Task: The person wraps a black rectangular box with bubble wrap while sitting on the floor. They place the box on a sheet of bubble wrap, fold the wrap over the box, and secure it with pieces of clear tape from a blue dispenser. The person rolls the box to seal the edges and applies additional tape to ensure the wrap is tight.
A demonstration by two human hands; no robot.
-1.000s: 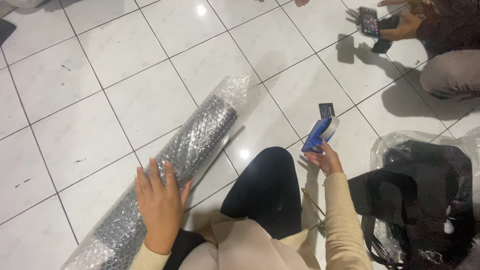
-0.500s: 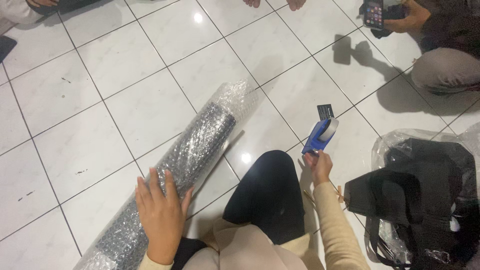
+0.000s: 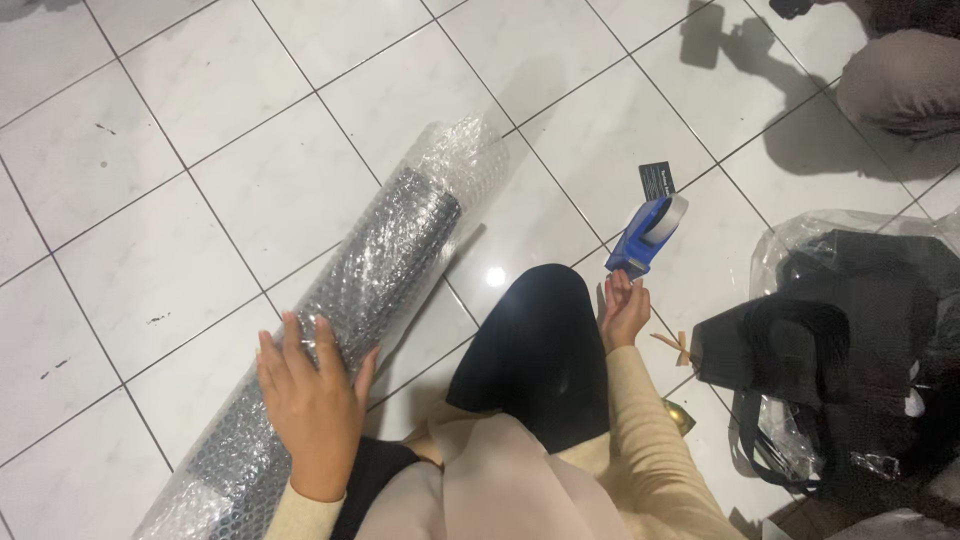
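Note:
A long dark roll wrapped in clear bubble wrap [image 3: 370,290] lies slantwise on the white tiled floor [image 3: 200,150]. My left hand [image 3: 312,398] rests flat on its near part, fingers spread. My right hand [image 3: 624,308] grips the lower end of a blue tape dispenser [image 3: 648,232] that holds a roll of tape, just beyond my bent knee in black cloth [image 3: 535,340]. A small black card [image 3: 657,180] lies on the floor past the dispenser.
A black bag in clear plastic [image 3: 850,340] sits at the right. Another person's leg in grey trousers [image 3: 900,85] is at the top right. A small tan bow [image 3: 675,345] lies on the tile near my right wrist.
The view has shifted, so the other person's hands and phone have left the top edge. My left hand stays on the roll; my right hand stays at the dispenser.

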